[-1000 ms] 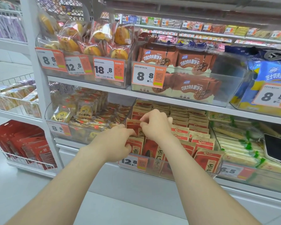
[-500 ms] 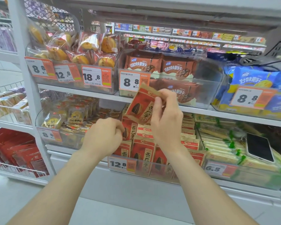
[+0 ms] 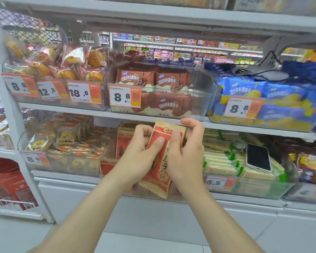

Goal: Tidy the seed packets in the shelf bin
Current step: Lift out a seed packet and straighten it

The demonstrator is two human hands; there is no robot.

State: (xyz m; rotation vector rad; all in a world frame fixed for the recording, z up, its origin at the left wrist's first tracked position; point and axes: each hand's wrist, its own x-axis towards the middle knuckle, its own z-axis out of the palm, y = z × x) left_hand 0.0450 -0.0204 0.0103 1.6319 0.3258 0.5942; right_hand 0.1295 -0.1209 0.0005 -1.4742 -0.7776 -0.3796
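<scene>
Both my hands hold one red and tan seed packet (image 3: 162,157) upright in front of the clear shelf bin (image 3: 109,167) on the lower shelf. My left hand (image 3: 139,154) grips the packet's left side, thumb across its face. On the right side, my right hand (image 3: 186,152) pinches it, thumb on the front and forefinger raised near the shelf edge. More red seed packets (image 3: 122,141) stand in the bin behind and to the left of my hands. Most of the bin is hidden by my hands and the packet.
A phone (image 3: 258,157) lies on green-and-cream packets in the bin to the right. Wrapped cakes (image 3: 66,136) fill the bin to the left. Above, the upper shelf edge (image 3: 244,127) carries a bin of brown biscuit packs (image 3: 153,92) and blue packs (image 3: 270,99).
My right hand lifted a packet out of the bin and brought it down in front of the bin. My left hand left the bin's packets and took hold of the lifted packet.
</scene>
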